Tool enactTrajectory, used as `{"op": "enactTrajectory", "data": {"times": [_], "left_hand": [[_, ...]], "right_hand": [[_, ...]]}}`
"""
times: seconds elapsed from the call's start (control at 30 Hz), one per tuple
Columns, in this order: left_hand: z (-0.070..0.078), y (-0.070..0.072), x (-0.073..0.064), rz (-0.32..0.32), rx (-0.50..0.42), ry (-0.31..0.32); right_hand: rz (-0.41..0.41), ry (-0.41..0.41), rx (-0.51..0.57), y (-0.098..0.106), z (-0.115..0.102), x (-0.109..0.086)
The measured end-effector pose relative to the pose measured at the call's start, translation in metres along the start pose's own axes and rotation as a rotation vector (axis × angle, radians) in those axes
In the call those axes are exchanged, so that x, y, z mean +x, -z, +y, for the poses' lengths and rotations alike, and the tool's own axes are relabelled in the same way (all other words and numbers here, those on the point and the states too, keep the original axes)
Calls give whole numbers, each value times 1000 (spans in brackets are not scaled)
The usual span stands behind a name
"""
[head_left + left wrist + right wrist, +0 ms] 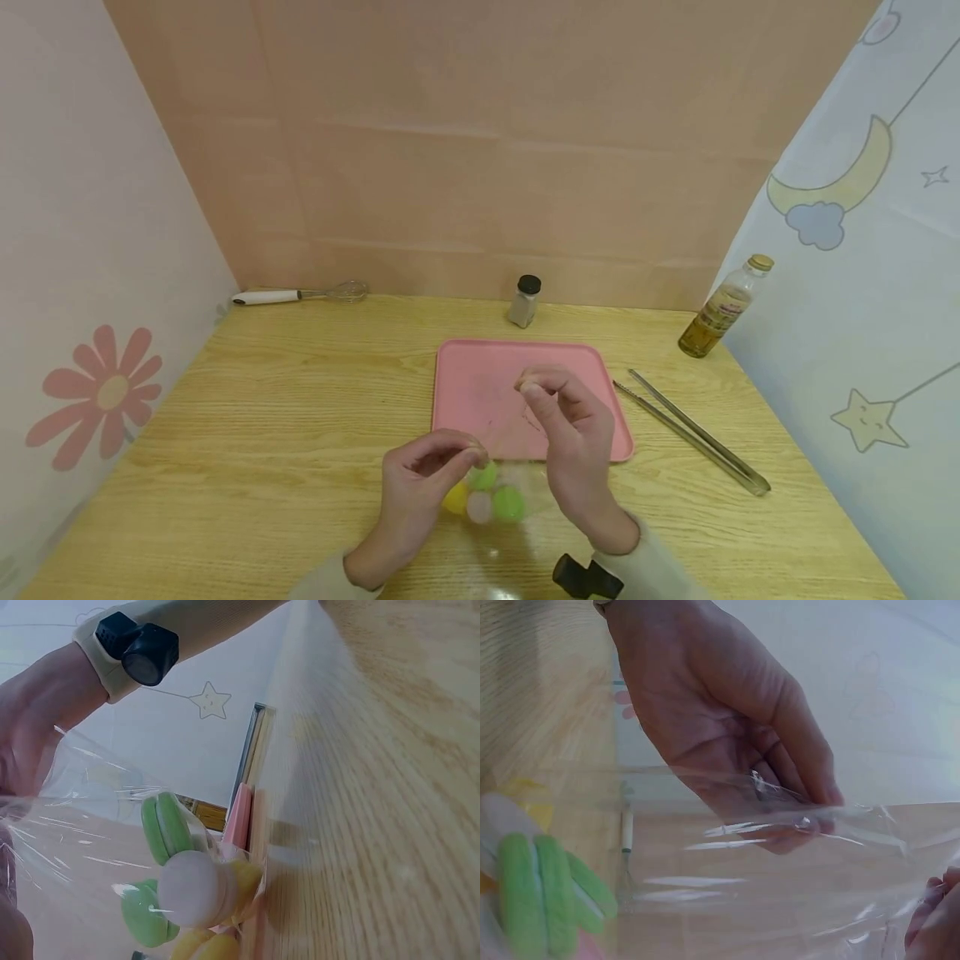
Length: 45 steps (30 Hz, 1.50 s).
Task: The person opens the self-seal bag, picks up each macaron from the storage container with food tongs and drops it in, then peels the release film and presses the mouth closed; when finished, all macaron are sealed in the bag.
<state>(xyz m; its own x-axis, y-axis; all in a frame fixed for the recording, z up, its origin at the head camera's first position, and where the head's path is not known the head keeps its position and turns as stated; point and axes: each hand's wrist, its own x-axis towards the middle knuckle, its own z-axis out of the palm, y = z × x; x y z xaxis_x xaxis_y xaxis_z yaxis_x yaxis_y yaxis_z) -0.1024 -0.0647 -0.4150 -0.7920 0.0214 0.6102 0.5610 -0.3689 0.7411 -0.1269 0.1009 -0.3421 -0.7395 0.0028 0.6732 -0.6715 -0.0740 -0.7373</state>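
Observation:
Between both hands hangs a clear plastic bag (82, 832), its mouth stretched apart. Fingertips and thumb of my left hand (420, 479) pinch one side of the bag's top. My right hand (581, 442), held higher and farther right, pinches the other side. Toy-like macarons lie in the bottom of the bag: green macarons (509, 504), a pale macaron (189, 889) and yellow pieces (454, 498). In the right wrist view the film (697, 889) runs taut from the right fingertips toward the left hand. The bag hangs low in front of a pink tray (480, 387).
Right of the tray lies a pair of metal tongs (697, 437). An oil bottle (718, 317) with a gold cap stands at the back right. Behind the tray is a small black-lidded jar (524, 304). A white-handled whisk (273, 297) lies at the back left, by the wall.

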Motion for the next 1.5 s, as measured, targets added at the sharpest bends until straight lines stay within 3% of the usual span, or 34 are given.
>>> {"op": "enactTrajectory", "data": {"times": [0.3,0.47,0.63,0.8,1.07,1.33,1.5], "left_hand": [[0,1,-2,-2,15,-19],[0,0,-4,-1,11,-41],[1,0,-7,42,36,-64],[1,1,-9,70,37,-61],[2,6,-8,148,110,-10],[0,12,-1,283,115,113],[-5,17,5,341,136,142]], "right_hand": [[45,41,109,10,-8,15],[89,9,119,15,-13,23],[126,-25,103,21,-16,31],[177,-30,162,26,-16,40],[242,24,282,38,-22,52],[360,97,407,46,-33,66],[395,131,399,55,-32,73]]}}
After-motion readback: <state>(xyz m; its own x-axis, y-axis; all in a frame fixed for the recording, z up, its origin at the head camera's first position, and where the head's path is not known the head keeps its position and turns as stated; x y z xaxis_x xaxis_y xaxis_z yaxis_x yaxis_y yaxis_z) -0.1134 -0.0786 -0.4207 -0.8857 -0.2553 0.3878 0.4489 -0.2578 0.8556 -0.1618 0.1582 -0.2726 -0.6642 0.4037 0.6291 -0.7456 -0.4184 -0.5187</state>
